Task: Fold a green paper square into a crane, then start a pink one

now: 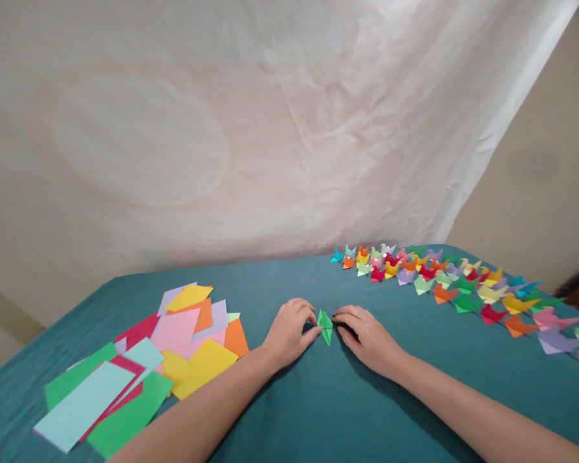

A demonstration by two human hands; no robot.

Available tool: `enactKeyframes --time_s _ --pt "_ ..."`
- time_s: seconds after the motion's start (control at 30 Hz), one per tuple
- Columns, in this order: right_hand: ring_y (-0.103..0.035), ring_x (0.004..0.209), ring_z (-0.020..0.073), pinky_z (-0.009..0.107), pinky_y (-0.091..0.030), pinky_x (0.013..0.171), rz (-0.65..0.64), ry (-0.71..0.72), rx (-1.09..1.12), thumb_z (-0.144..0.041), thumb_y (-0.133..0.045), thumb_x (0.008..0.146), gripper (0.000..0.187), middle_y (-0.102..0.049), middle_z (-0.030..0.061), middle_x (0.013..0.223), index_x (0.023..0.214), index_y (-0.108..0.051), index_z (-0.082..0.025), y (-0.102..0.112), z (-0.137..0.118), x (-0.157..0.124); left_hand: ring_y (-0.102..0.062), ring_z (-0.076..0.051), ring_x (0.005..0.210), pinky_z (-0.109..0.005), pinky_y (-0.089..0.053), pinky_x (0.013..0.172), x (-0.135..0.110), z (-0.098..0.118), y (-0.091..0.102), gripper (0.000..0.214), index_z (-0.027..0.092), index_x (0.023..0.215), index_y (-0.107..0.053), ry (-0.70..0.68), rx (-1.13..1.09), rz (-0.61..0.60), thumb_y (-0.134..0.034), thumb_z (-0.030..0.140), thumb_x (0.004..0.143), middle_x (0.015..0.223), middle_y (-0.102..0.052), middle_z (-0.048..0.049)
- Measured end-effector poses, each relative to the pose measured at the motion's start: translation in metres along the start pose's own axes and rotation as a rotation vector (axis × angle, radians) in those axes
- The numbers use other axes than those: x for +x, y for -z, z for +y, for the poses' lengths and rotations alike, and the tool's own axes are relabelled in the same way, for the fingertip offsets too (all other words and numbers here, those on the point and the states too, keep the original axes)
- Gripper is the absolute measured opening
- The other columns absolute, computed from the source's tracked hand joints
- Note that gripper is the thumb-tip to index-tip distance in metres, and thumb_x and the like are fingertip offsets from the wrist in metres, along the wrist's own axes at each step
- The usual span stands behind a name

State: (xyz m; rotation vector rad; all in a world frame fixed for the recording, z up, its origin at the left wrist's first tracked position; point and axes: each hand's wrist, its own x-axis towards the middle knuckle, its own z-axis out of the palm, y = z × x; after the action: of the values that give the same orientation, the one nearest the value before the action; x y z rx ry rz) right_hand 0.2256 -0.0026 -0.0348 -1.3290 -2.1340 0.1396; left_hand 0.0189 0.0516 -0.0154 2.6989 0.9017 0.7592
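A small green folded paper (325,326), diamond-shaped with pointed ends, lies on the teal cloth between my hands. From its left side my left hand (292,331) pinches the edge between thumb and fingers. At the right corner, my right hand (367,335) has its curled fingertips against the paper, with the thumb tucked below. Creases and a centre line show on the paper's upper face. Both forearms reach in from the bottom of the head view.
Loose coloured paper sheets (176,331) lie in an overlapping pile at left. Rows of small folded paper birds (444,294) in many colours stand at right. A teal cloth (280,411) covers the table, and a pale sheet (270,141) hangs behind it.
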Motion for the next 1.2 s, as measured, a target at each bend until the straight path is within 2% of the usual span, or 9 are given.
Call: enactKeyframes --time_s 0.3,0.43,0.53,0.63,0.73,0.83,0.9,0.97,1.2 --pt "-0.054 0.096 0.0204 0.038 -0.043 0.086 -0.021 -0.062 0.101 -0.021 -0.051 0.084 0.021 -0.061 0.0081 0.103 0.102 -0.061 -0.019 0.002 -0.009 0.001 -0.050 -0.019 0.100 -0.035 -0.039 0.089 0.001 0.000 0.001 0.010 0.018 0.087 -0.055 -0.012 -0.086 -0.016 -0.059 0.025 0.081 0.099 -0.058 -0.0046" --pt "-0.056 0.096 0.0202 0.037 -0.044 0.086 -0.002 -0.101 0.245 -0.020 -0.051 0.083 0.023 -0.062 0.0081 0.103 0.103 -0.062 -0.019 0.003 -0.010 0.002 -0.052 -0.021 0.099 -0.038 -0.042 0.087 0.000 -0.002 -0.002 0.029 0.018 0.104 -0.051 0.066 -0.146 0.001 -0.062 0.024 0.077 0.103 -0.058 -0.0074" --pt "-0.058 0.095 0.0196 0.036 -0.045 0.086 -0.003 -0.129 0.363 -0.018 -0.050 0.083 0.025 -0.064 0.0071 0.102 0.105 -0.062 -0.020 0.007 -0.014 0.003 -0.054 -0.021 0.100 -0.038 -0.041 0.090 0.001 -0.004 -0.006 0.050 0.018 0.118 -0.042 0.115 -0.268 0.005 -0.064 0.020 0.073 0.105 -0.058 -0.0074" --pt "-0.059 0.094 0.0186 0.035 -0.045 0.087 -0.011 -0.157 0.462 -0.018 -0.050 0.082 0.027 -0.065 0.0056 0.102 0.107 -0.061 -0.021 0.009 -0.019 0.002 -0.058 -0.017 0.093 -0.033 -0.043 0.089 0.002 -0.005 -0.008 0.063 0.018 0.125 -0.032 0.153 -0.401 -0.008 -0.064 0.014 0.071 0.096 -0.061 -0.0034" --pt "-0.059 0.093 0.0179 0.034 -0.046 0.086 -0.009 -0.185 0.515 -0.017 -0.053 0.080 0.029 -0.065 0.0047 0.101 0.108 -0.061 -0.021 0.008 -0.023 0.001 -0.059 -0.014 0.080 -0.028 -0.046 0.079 0.003 -0.003 -0.009 0.069 0.018 0.128 -0.030 0.187 -0.475 -0.009 -0.064 0.012 0.068 0.084 -0.061 0.0013" --pt "-0.059 0.091 0.0182 0.033 -0.046 0.084 -0.020 -0.171 0.517 -0.019 -0.056 0.079 0.027 -0.066 0.0049 0.099 0.106 -0.062 -0.021 0.007 -0.026 0.000 -0.059 -0.014 0.076 -0.026 -0.045 0.075 0.004 -0.001 -0.006 0.055 0.019 0.118 -0.045 0.173 -0.460 -0.021 -0.066 0.014 0.068 0.082 -0.061 0.0015" --pt "-0.059 0.090 0.0188 0.034 -0.046 0.084 -0.035 -0.139 0.489 -0.020 -0.057 0.079 0.024 -0.066 0.0051 0.097 0.102 -0.063 -0.021 0.007 -0.028 0.000 -0.058 -0.015 0.080 -0.027 -0.043 0.077 0.004 0.001 -0.003 0.034 0.019 0.101 -0.058 0.136 -0.402 -0.031 -0.066 0.017 0.069 0.084 -0.062 0.0000" --pt "-0.059 0.088 0.0191 0.034 -0.045 0.083 -0.045 -0.122 0.467 -0.022 -0.057 0.079 0.022 -0.066 0.0051 0.095 0.100 -0.063 -0.021 0.008 -0.029 0.000 -0.057 -0.016 0.083 -0.027 -0.041 0.078 0.005 0.003 0.000 0.018 0.019 0.087 -0.064 0.104 -0.348 -0.034 -0.067 0.018 0.070 0.083 -0.063 -0.0007" --pt "-0.060 0.083 0.0176 0.030 -0.046 0.078 -0.041 -0.211 0.535 -0.024 -0.059 0.079 0.021 -0.066 0.0043 0.092 0.099 -0.062 -0.018 0.007 -0.032 0.000 -0.055 -0.018 0.088 -0.029 -0.041 0.080 0.004 0.005 0.003 0.022 0.020 0.093 -0.063 0.059 -0.305 -0.014 -0.067 0.021 0.071 0.090 -0.063 -0.0029"
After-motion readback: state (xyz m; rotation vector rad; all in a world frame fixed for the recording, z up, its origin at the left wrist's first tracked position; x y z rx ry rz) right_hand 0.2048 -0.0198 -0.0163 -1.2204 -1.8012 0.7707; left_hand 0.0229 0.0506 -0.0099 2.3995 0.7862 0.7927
